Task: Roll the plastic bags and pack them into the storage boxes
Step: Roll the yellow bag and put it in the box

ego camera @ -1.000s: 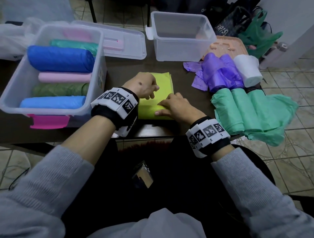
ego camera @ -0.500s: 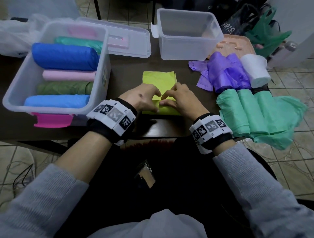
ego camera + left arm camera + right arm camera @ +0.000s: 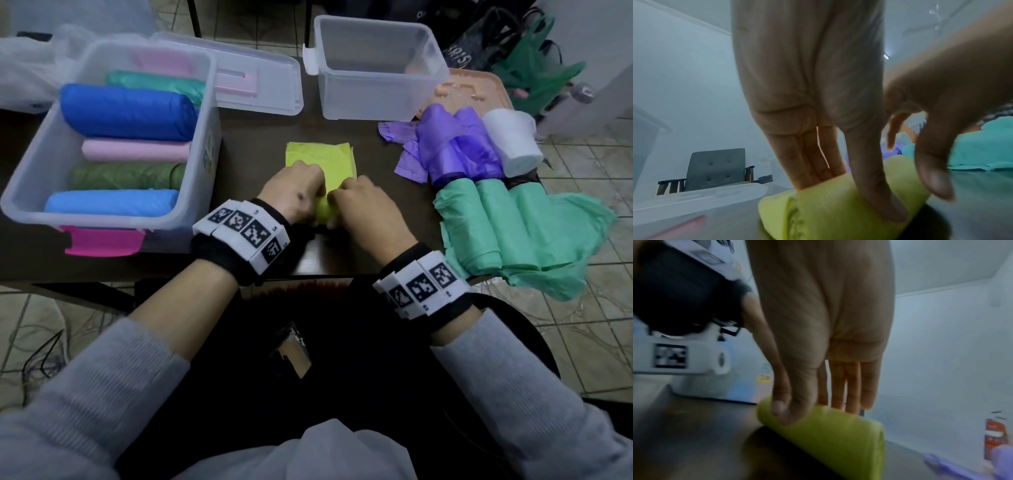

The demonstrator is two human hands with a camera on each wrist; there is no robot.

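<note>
A yellow-green plastic bag (image 3: 322, 161) lies on the dark table (image 3: 246, 150), its near end wound into a roll (image 3: 323, 212). My left hand (image 3: 294, 195) and right hand (image 3: 359, 209) both grip that roll, fingers on top and thumbs at the near side. The left wrist view shows the roll (image 3: 818, 211) under fingers and thumb; in the right wrist view the thumb presses the roll (image 3: 838, 434). A clear storage box (image 3: 191, 144) at left holds several rolled bags. An empty clear box (image 3: 376, 99) stands at the back.
A box lid (image 3: 274, 82) lies behind the full box. Right of the yellow bag lie purple bags (image 3: 455, 150), a white roll (image 3: 513, 144) and green bags (image 3: 513, 233) that hang over the table's right edge. A peach tray (image 3: 479, 89) sits behind them.
Both hands came back from the flat bag to its near edge and wound it up; the flat part is now shorter and a thick roll sits under the fingers.
</note>
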